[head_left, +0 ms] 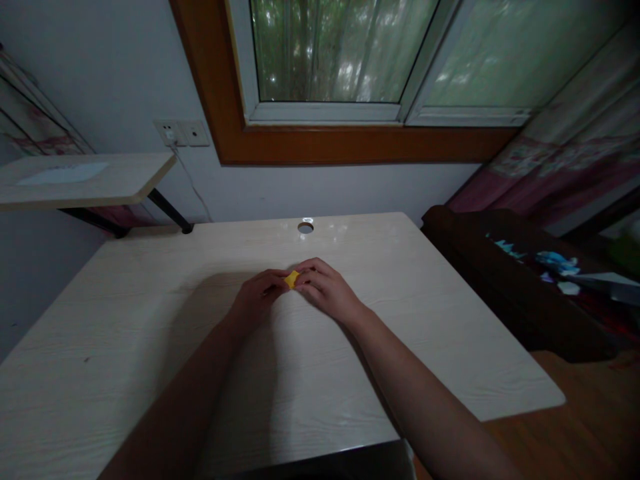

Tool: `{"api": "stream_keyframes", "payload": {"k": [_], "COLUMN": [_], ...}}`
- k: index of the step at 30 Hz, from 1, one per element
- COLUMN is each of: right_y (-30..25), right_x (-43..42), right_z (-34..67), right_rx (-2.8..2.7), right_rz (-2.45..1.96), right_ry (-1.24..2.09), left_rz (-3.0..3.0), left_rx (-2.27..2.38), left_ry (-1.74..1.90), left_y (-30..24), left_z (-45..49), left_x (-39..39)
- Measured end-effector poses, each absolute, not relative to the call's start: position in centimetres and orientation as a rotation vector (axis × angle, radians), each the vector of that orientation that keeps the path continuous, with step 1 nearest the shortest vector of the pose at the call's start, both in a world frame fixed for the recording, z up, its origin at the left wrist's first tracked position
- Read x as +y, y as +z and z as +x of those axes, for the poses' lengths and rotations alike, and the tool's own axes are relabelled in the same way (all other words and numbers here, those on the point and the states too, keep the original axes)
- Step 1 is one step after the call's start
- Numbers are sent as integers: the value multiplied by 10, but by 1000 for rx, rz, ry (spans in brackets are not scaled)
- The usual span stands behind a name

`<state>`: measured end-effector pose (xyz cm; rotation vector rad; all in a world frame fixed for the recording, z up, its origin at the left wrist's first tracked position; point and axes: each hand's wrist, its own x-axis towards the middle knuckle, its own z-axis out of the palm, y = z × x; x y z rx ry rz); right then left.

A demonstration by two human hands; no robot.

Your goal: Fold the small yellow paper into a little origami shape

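Observation:
A small yellow piece, perhaps folded paper, lies at the middle of a pale wooden table. My left hand and my right hand meet over it from either side. The fingers of both hands are curled and pinch the piece between their tips. Most of the piece is hidden by the fingers. Both forearms rest low over the table, reaching in from the near edge.
A round cable hole sits near the table's far edge. A raised shelf stands at the left, under a wall socket. A dark wooden bench with small objects stands at the right, below the window.

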<state>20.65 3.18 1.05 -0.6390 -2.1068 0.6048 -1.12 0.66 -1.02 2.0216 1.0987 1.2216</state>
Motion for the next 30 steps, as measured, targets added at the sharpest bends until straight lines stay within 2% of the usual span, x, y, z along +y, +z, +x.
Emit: {"api": "stream_keyframes", "payload": {"k": [9, 16, 30], "right_y": [7, 3, -4], "right_x": [33, 35, 34], "right_z": [203, 201, 195], "right_rx": [-2089, -1895, -1598], "right_rz": [-635, -669, -721], "right_ry": [647, 883, 1232], "left_rz": [1734, 1483, 1452], "left_rx": [1076, 970, 996], "left_ry": [1209, 1228, 1361], "left_y": [-7, -11, -1], "left_z": [-8, -6, -3], "left_x": [6, 9, 6]}}
